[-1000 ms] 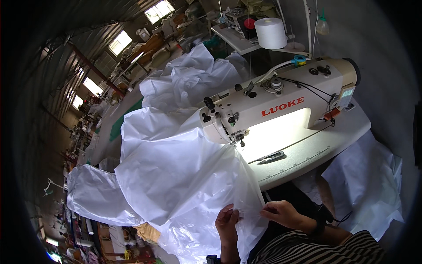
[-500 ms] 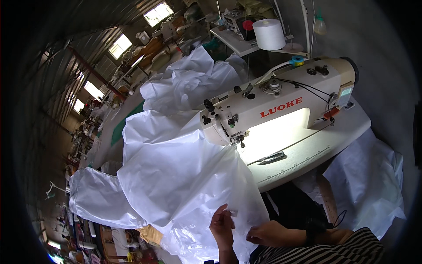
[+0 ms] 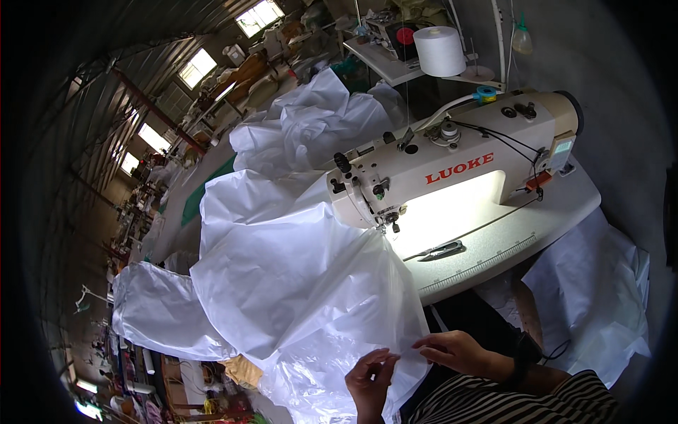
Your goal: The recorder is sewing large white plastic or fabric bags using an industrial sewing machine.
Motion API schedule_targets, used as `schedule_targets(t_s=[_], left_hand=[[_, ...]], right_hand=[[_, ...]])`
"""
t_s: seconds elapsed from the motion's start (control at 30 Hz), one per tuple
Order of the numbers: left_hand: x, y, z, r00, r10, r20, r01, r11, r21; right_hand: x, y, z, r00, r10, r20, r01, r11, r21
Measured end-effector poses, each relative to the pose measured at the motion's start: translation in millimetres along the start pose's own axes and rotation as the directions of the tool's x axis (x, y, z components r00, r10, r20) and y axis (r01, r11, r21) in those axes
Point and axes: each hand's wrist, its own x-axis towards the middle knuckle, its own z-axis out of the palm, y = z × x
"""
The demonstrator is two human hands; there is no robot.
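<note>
A large sheet of shiny white plastic (image 3: 282, 261) spreads in loose folds from under the sewing machine's needle end down toward me. My left hand (image 3: 371, 374) is closed in a pinch on the near edge of the sheet. Just to its right, my right hand (image 3: 455, 351) pinches the same edge with thumb and forefinger. Only a short stretch of plastic lies between the two hands. The white industrial sewing machine (image 3: 452, 166) has its lamp lit, and the sheet reaches under its presser foot. How far the needle is down is too small to tell.
Thread snips (image 3: 443, 251) lie on the machine bed (image 3: 487, 247), near its ruler marks. A white thread cone (image 3: 439, 51) stands behind the machine. More white plastic (image 3: 590, 275) hangs at the right. Heaped sheeting (image 3: 311, 120) covers the table's far side.
My right hand has risen and moved forward, its fingers now at the sheet's edge. My left hand has shifted slightly right and down, closer to it. The view has moved slightly.
</note>
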Motion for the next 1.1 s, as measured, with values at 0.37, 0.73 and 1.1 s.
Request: schedule_targets(t_s=[0.37,0.73,1.1], left_hand=[[11,-10,-17,0.968,0.026,-0.248,-0.116,0.929,-0.352],[-28,9,17,0.931,-0.266,0.249,0.229,0.959,0.166],[33,-16,15,0.923,0.349,0.162,-0.378,0.752,0.539]], right_hand=[[0,17,1,0.946,0.199,0.257,-0.315,0.758,0.571],[6,10,5,0.92,0.203,0.334,-0.382,0.648,0.658],[-17,-4,12,0.964,0.15,0.218,-0.209,0.937,0.278]])
